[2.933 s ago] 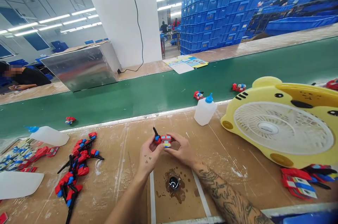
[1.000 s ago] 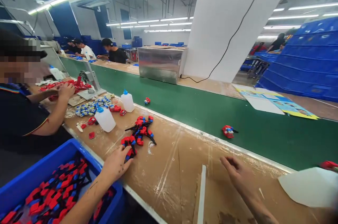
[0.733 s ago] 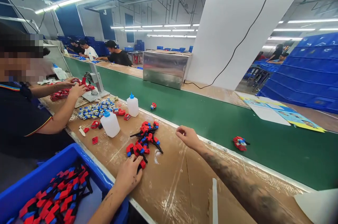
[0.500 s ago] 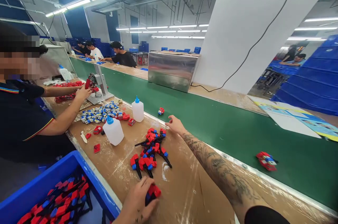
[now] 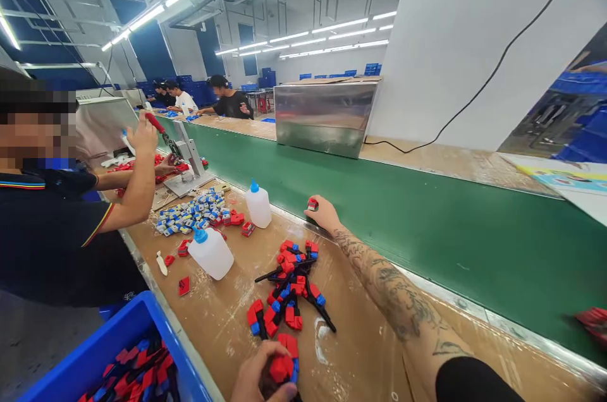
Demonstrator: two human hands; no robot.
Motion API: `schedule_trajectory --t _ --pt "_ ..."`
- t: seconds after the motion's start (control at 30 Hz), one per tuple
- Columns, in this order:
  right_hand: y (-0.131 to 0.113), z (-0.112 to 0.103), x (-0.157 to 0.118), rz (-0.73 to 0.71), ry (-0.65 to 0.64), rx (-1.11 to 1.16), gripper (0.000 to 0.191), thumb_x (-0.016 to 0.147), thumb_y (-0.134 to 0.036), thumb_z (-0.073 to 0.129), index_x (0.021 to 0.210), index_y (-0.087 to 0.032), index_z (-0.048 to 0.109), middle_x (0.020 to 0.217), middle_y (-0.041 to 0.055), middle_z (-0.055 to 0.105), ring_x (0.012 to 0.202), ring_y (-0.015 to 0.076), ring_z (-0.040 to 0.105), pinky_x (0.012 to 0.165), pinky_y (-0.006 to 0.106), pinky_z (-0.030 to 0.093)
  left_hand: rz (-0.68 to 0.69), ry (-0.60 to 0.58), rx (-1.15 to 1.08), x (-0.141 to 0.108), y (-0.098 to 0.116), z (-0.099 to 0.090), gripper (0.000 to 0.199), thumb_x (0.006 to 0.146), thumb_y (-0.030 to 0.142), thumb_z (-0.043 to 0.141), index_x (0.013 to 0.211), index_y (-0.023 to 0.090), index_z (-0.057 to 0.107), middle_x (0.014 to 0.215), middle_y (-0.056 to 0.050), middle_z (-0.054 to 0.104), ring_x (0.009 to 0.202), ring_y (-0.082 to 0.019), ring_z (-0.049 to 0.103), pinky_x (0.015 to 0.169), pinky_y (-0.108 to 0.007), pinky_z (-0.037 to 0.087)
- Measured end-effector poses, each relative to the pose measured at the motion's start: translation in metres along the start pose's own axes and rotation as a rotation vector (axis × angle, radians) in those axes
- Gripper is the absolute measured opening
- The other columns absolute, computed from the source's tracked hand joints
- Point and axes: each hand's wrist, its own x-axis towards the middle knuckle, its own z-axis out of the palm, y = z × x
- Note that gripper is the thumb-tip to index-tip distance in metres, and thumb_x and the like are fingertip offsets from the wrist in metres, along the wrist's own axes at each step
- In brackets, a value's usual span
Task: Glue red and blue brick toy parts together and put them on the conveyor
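My right hand [image 5: 325, 215] reaches to the near edge of the green belt, its fingers closed around a small red-and-white plastic piece [image 5: 312, 205]. Close to me, my left hand [image 5: 258, 373] curls its fingers round a red-and-blue plastic part [image 5: 281, 368]; some of that part is hidden by the fingers. Just beyond the left hand lies a loose pile of red, blue and black plastic parts [image 5: 289, 285] with long black stems. Another red-and-blue part [image 5: 288, 344] touches or lies right beside the held one.
Two white bottles [image 5: 212, 255] [image 5: 258, 207] with blue caps stand on the brown bench, near a heap of small blue-and-white pieces [image 5: 192, 212]. A blue bin [image 5: 156, 320] of parts is at lower left. At left, a co-worker [image 5: 52, 219] works a red-handled clamp press [image 5: 187, 162]. The green belt [image 5: 427, 225] runs alongside.
My right hand has closed on the small piece from the belt. My left hand now grips its part more visibly. The co-worker's hand has risen with the red handle. The view has shifted.
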Motion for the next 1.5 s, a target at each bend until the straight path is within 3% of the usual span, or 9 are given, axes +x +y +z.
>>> schedule_trajectory --t 0.27,0.5,0.63,0.77,0.83,1.0,1.1,1.27,1.5 --pt "-0.032 -0.117 -0.150 -0.363 -0.133 0.154 0.041 0.071 -0.034 0.078 0.105 -0.019 0.063 0.100 0.0048 0.064 0.085 0.0180 0.059 0.082 0.032 0.049 -0.034 0.162 -0.056 0.006 0.023 -0.015 0.050 0.064 0.054 0.079 0.100 0.021 0.073 0.112 -0.011 0.070 0.111 -0.032 0.062 0.098 -0.042 0.049" --pt "0.010 -0.196 -0.310 0.153 0.086 0.731 0.046 0.068 -0.041 0.082 0.107 -0.022 0.067 0.090 0.0045 0.073 0.079 0.0215 0.067 0.075 0.036 0.052 -0.031 -0.070 -0.257 -0.009 0.070 0.014 0.056 0.065 0.049 0.081 0.112 0.020 0.073 0.132 -0.013 0.061 0.124 -0.031 0.056 0.102 -0.041 0.048" --pt "0.060 -0.211 -0.393 0.450 0.382 1.181 0.042 0.071 -0.055 0.077 0.097 -0.023 0.071 0.087 0.0056 0.074 0.072 0.0200 0.067 0.065 0.034 0.055 -0.151 -0.222 -0.509 -0.018 0.099 0.060 0.042 0.069 0.049 0.080 0.097 0.018 0.078 0.133 -0.016 0.060 0.122 -0.033 0.056 0.090 -0.040 0.054" --pt "0.080 -0.216 -0.450 0.516 0.563 1.381 0.039 0.072 -0.060 0.075 0.087 -0.025 0.071 0.088 0.0043 0.075 0.075 0.0214 0.069 0.071 0.037 0.059 -0.166 -0.380 -0.549 -0.013 0.117 0.102 0.030 0.071 0.042 0.079 0.088 0.017 0.079 0.129 -0.016 0.061 0.110 -0.031 0.062 0.084 -0.041 0.056" --pt "0.082 -0.217 -0.466 0.508 0.577 1.423 0.037 0.073 -0.056 0.076 0.091 -0.024 0.072 0.090 0.0042 0.075 0.079 0.0209 0.070 0.076 0.037 0.059 -0.051 -0.450 -0.362 -0.007 0.122 0.120 0.027 0.078 0.042 0.071 0.089 0.018 0.079 0.122 -0.015 0.064 0.109 -0.030 0.062 0.085 -0.042 0.055" --pt "0.080 -0.218 -0.481 0.478 0.546 1.503 0.044 0.072 -0.053 0.077 0.102 -0.022 0.071 0.094 0.0051 0.074 0.078 0.0199 0.069 0.074 0.035 0.058 0.592 -0.603 0.477 -0.002 0.119 0.149 0.027 0.087 0.023 0.053 0.093 0.025 0.079 0.112 -0.013 0.063 0.108 -0.028 0.057 0.097 -0.046 0.048" --pt "0.080 -0.220 -0.484 0.429 0.526 1.481 0.053 0.078 -0.065 0.065 0.107 -0.021 0.070 0.088 0.0060 0.072 0.072 0.0193 0.067 0.068 0.034 0.055 0.761 -0.636 0.693 -0.003 0.111 0.151 0.034 0.090 0.019 0.046 0.106 0.028 0.075 0.113 -0.012 0.063 0.109 -0.027 0.057 0.096 -0.042 0.049" --pt "0.080 -0.220 -0.484 0.370 0.450 1.512 0.061 0.076 -0.070 0.065 0.111 -0.020 0.068 0.088 0.0073 0.070 0.068 0.0181 0.064 0.062 0.031 0.050 0.664 -0.465 0.875 -0.003 0.121 0.148 0.034 0.092 0.037 0.050 0.121 0.026 0.065 0.112 -0.011 0.063 0.103 -0.026 0.063 0.090 -0.036 0.052" --pt "0.085 -0.222 -0.480 0.377 0.459 1.686 0.048 0.078 -0.057 0.072 0.106 -0.019 0.069 0.087 0.0044 0.071 0.070 0.0148 0.066 0.062 0.025 0.051 0.436 -0.666 1.351 -0.001 0.164 0.153 0.024 0.092 0.027 0.047 0.108 0.017 0.063 0.094 -0.011 0.064 0.091 -0.027 0.066 0.077 -0.033 0.047"
